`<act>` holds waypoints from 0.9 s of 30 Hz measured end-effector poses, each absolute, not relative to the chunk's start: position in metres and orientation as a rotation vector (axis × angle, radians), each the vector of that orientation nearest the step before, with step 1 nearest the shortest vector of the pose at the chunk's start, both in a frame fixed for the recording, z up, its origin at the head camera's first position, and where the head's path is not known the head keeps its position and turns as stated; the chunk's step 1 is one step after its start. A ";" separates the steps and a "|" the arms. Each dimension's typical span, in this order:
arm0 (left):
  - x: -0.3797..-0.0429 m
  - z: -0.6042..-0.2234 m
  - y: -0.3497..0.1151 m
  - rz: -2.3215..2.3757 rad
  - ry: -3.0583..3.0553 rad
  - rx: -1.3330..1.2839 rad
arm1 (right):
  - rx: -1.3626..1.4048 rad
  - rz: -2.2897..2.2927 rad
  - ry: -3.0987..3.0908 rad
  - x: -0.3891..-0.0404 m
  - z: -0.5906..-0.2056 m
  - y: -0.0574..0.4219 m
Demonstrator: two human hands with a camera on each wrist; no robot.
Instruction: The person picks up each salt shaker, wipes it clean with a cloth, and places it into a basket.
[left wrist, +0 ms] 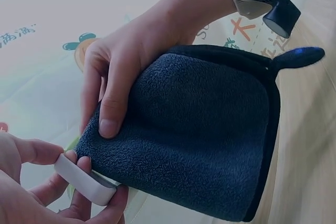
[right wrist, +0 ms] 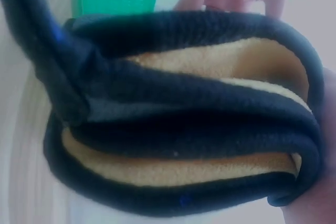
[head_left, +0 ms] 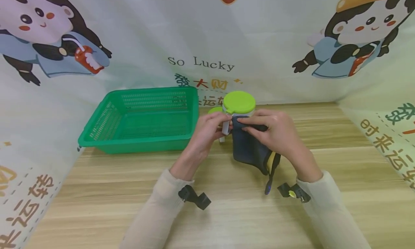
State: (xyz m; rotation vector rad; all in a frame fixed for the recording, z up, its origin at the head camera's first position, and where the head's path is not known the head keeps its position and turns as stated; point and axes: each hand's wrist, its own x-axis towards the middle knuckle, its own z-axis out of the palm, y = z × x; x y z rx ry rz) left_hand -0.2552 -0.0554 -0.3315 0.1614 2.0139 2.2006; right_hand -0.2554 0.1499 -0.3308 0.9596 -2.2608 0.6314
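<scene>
Left hand [head_left: 207, 130] — gripping white handle [left wrist: 84, 181] | right hand [head_left: 278, 130] — pinching folded navy cloth [left wrist: 199, 124]

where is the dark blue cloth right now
In the head view, the cloth is held by the right hand, to the right of the green basket and just in front of a lime-lidded jar.

Left, the basket [head_left: 146, 144] blocks you; ahead stands the jar [head_left: 239, 102] (another lid [head_left: 215, 110] beside it). The cloth [head_left: 247, 148] hangs below your right hand [head_left: 279, 130]; right of that, you could pass over the counter [head_left: 330, 133].
</scene>
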 end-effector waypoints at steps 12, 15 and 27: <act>-0.255 -0.328 -0.059 2.222 2.006 0.163 | 1.027 0.638 -2.215 -0.261 -0.324 0.149; -0.254 -0.327 -0.060 2.220 2.005 0.165 | 1.023 0.646 -2.179 -0.259 -0.327 0.148; -0.257 -0.328 -0.064 2.228 2.006 0.175 | 1.080 0.560 -2.357 -0.264 -0.335 0.144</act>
